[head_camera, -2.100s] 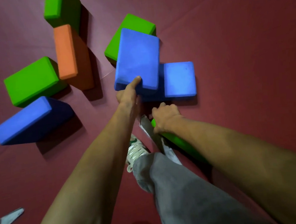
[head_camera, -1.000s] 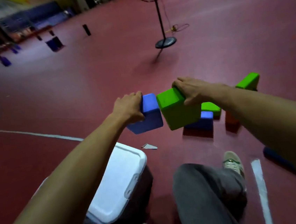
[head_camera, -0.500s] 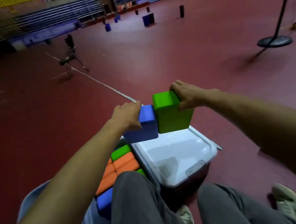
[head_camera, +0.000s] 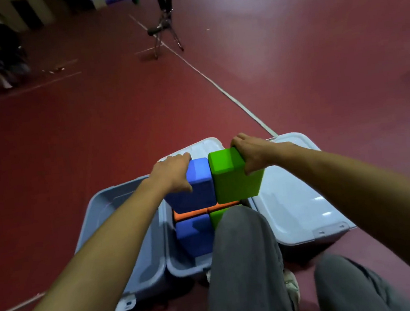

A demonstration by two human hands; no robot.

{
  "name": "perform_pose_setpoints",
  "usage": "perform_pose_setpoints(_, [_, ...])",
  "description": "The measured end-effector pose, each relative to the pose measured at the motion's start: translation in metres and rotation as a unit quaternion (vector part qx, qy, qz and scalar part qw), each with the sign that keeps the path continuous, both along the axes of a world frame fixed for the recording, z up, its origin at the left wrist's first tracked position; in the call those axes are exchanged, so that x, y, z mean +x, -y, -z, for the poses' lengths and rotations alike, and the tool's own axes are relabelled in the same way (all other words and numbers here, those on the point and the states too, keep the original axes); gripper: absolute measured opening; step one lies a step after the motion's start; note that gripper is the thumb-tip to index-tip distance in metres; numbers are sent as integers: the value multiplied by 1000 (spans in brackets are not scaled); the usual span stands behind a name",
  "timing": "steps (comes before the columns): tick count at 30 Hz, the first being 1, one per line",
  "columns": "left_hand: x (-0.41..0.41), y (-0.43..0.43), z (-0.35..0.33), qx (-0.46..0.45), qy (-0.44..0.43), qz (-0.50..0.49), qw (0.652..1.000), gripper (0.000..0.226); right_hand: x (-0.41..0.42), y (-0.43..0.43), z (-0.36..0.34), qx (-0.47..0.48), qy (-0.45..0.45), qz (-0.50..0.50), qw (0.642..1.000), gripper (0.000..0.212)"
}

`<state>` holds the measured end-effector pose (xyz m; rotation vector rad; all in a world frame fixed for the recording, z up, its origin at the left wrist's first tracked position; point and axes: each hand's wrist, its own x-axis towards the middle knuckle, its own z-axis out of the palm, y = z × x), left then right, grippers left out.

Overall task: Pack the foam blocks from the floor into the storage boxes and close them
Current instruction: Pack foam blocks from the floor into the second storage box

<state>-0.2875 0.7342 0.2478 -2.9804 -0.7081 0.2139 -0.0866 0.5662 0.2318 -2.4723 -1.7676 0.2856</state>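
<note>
The left hand grips a blue block and the right hand grips a green block, the two blocks touching, just above the open storage box; orange blocks lie beneath the hands; best lower both level and together, square to the walls, so no corner snags the rim.

Dim indoor light, glare patches on the pale lid, blurred far corners, wide-angle edge stretch
</note>
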Motion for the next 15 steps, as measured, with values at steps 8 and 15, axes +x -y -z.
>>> perform_pose_setpoints(8, [-34, -19, 76, -75, -51, -31, 995, 76, -20, -30, 74, -75, -65, -30, 995, 86])
perform_pose_setpoints(15, [-45, -16, 139, -167, -127, -38, 977, 85, -27, -27, 144, -141, -128, -55, 980, 86])
